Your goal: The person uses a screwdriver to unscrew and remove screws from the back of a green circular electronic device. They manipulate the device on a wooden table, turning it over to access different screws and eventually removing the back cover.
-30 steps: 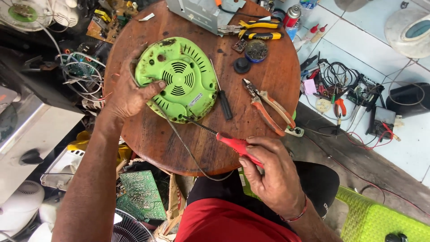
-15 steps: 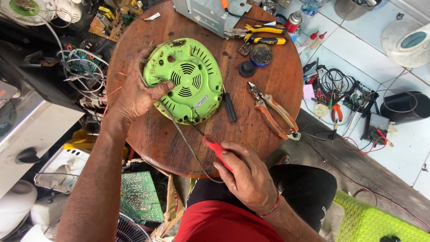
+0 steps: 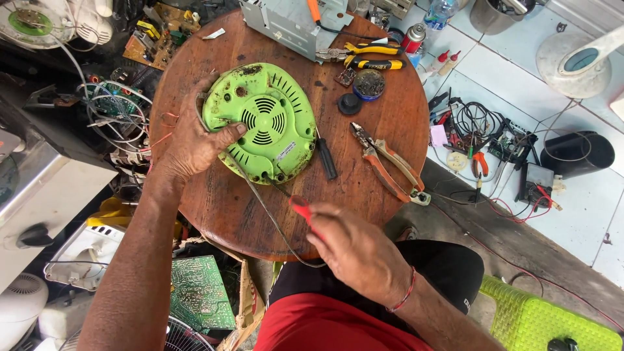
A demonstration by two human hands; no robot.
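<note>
A round green plastic appliance base [image 3: 263,127] with vent slots lies upside down on a round wooden table [image 3: 364,182]. My left hand [image 3: 195,140] rests on its left edge, thumb pressed on the green shell, holding it. My right hand [image 3: 354,250] grips a red-handled screwdriver [image 3: 300,207], whose tip points at the base's near rim. A dark cord [image 3: 266,211] runs from the base over the table's front edge.
On the table lie orange-handled pliers [image 3: 390,162], a small black tool [image 3: 326,159], yellow-handled pliers [image 3: 370,55], a round tin [image 3: 369,84] and a grey metal box [image 3: 292,23]. Circuit boards [image 3: 198,292], wires and fan parts crowd the floor at left. A green stool [image 3: 546,318] stands at right.
My right hand moved the red screwdriver up and left, closer to the green base's rim. My left hand stays on the base.
</note>
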